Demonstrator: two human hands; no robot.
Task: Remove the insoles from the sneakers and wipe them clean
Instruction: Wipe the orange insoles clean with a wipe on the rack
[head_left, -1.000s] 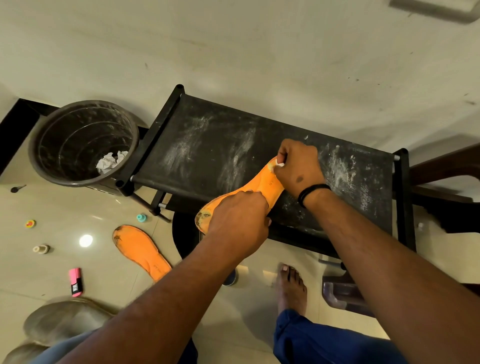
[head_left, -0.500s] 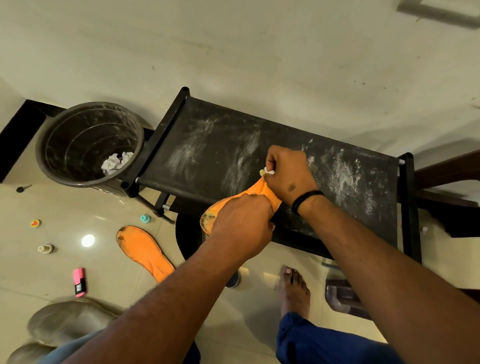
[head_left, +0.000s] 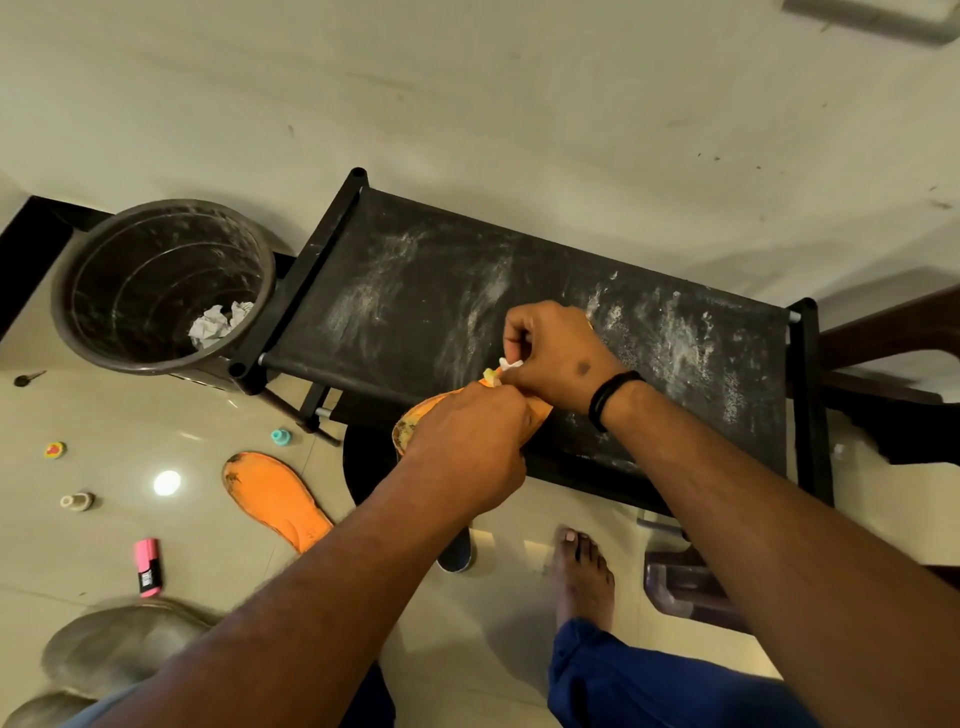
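The insole is gripped at mid-length by the left hand, heel end towards the floor; its long axis is inclined up-right, where the right hand is pinched on a white wipe at the toe end.

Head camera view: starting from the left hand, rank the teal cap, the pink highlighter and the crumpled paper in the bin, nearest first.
From the left hand:
1. Teal cap, on the floor just to its left.
2. Crumpled paper, up-left inside the bin.
3. Pink highlighter, on the floor down-left, farthest.
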